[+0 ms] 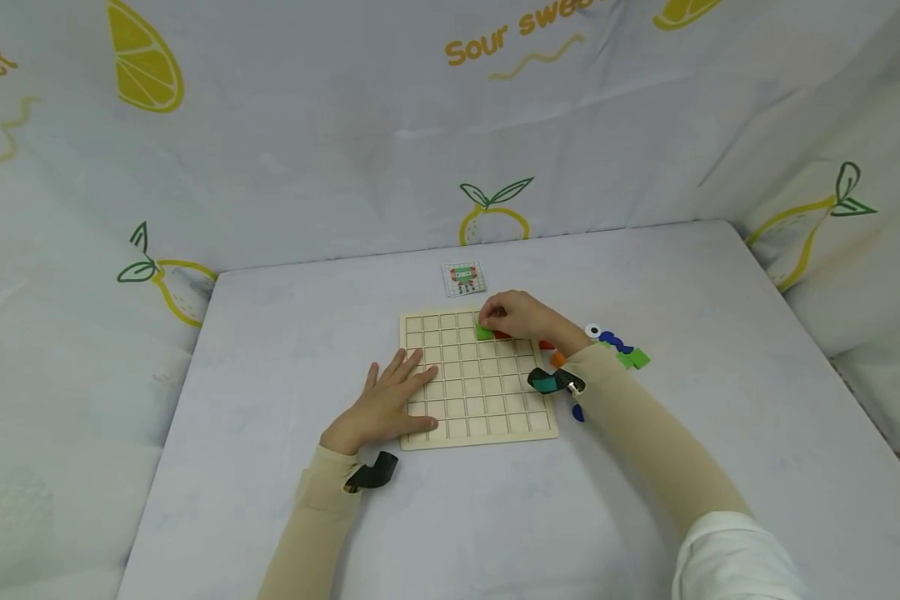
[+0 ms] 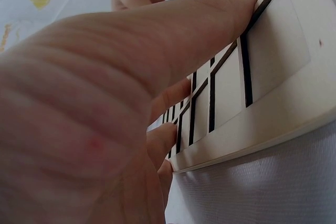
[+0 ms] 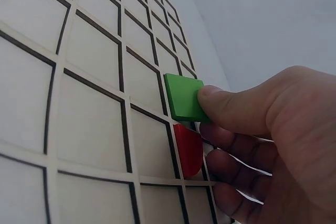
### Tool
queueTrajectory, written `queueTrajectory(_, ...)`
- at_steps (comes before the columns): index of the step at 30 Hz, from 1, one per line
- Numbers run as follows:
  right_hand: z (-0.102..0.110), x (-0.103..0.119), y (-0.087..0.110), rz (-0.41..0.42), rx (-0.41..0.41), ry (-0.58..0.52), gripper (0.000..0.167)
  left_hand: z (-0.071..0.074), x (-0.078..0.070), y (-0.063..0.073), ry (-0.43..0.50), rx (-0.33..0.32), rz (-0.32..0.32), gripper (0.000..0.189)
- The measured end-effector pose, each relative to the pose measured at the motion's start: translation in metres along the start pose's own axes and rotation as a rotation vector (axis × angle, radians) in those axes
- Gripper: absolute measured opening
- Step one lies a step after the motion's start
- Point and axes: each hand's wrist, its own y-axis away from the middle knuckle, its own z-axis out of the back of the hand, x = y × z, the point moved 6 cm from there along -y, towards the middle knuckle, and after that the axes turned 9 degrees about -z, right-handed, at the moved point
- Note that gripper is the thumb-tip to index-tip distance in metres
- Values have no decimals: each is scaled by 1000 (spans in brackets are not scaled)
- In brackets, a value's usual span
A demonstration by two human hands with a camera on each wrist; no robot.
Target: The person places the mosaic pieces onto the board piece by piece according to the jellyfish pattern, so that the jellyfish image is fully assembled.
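Note:
A pale wooden grid board (image 1: 457, 429) lies on the white-covered table. Spread across its left edge, my left hand (image 1: 381, 407) rests with straight fingers, the thumb touching the board's surface in the left wrist view. At the far part of the board, my right hand (image 1: 523, 315) pinches a green square tile (image 3: 184, 98) between thumb and fingers. The tile sits tilted over a grid cell, partly covered by the thumb. Beside it, a red piece with a rounded edge (image 3: 189, 151) lies in the neighbouring cell, close to the curled fingers.
Behind the board lies a small printed card (image 1: 465, 278) with a grid picture. Right of the board are loose pieces: a white ring (image 1: 592, 331), wavy blue pieces (image 1: 615, 340), green squares (image 1: 639, 358), an orange piece (image 1: 558, 359) and a blue piece (image 1: 578, 412).

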Motion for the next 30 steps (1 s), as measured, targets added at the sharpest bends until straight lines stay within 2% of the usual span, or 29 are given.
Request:
queueTrajectory(18, -2, 4, -2, -11, 45, 75, 15, 1, -1, 0, 7, -2, -8, 84)
queueTrajectory(30, -3, 8, 1, 4, 10, 99, 20, 1, -1, 1, 2, -4, -18, 84)
